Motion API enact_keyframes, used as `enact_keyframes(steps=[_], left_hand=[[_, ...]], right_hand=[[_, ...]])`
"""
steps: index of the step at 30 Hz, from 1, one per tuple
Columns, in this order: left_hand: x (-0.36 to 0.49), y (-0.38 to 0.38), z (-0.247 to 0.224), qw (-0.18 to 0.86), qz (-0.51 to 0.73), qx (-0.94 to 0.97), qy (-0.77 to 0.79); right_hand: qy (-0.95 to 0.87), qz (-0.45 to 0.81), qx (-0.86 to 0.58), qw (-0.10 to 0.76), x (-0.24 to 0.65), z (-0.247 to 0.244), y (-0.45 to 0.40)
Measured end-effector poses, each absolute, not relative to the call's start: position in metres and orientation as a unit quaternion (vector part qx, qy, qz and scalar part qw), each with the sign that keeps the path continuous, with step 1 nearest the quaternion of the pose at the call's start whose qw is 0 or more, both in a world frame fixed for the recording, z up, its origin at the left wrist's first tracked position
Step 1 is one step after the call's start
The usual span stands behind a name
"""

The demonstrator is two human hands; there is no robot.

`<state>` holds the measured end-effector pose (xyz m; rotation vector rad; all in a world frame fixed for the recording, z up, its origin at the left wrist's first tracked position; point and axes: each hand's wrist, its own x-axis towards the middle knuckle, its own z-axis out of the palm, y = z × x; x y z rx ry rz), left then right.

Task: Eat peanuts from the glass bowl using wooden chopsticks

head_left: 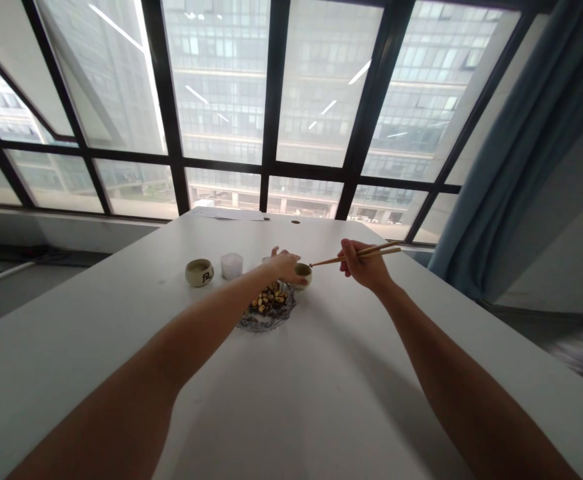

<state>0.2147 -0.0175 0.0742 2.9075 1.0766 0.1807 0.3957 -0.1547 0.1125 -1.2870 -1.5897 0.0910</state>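
Observation:
My right hand (pixel 364 265) is closed around a pair of wooden chopsticks (pixel 379 251), which point left. Their tips pinch a small dark piece (pixel 311 265) at the rim of a small pale ceramic cup (pixel 303 280). My left hand (pixel 286 268) grips this cup from its left side, thumb low on the near wall. Just in front of the left hand is a clear glass bowl (pixel 262 326) with a wavy edge. It contains a mix of yellowish and dark pieces (pixel 270 301), partly covered by my left forearm.
Left of the bowl stand a pale cup with a dark character (pixel 199 274) and a whitish translucent cup (pixel 232 267). Papers (pixel 229 214) lie at the far edge of the white table (pixel 271 407), near round dark holes. Windows and a blue curtain (pixel 501 160) are beyond.

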Motion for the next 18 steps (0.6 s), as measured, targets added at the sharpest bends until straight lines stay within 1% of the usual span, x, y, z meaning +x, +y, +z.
enact_keyframes(steps=[2,4,9,15,18], left_hand=[[0.227,-0.012,0.073,0.022,0.026,0.935,0.352],[0.231,-0.009,0.073,0.021,0.023,0.937,0.348],[0.225,-0.017,0.077,-0.043,0.094,0.967,0.231],[0.22,-0.02,0.075,-0.059,0.106,0.974,0.193],[0.221,-0.018,0.073,-0.061,0.109,0.973,0.192]], right_hand=[[-0.657,0.048,-0.535,0.529,0.398,0.112,-0.154],[-0.646,0.062,-0.535,0.54,0.4,0.112,-0.153],[-0.634,0.083,-0.539,0.548,0.401,0.11,-0.152],[-0.656,0.072,-0.539,0.523,0.399,0.106,-0.151],[-0.691,0.061,-0.543,0.472,0.399,0.103,-0.148]])
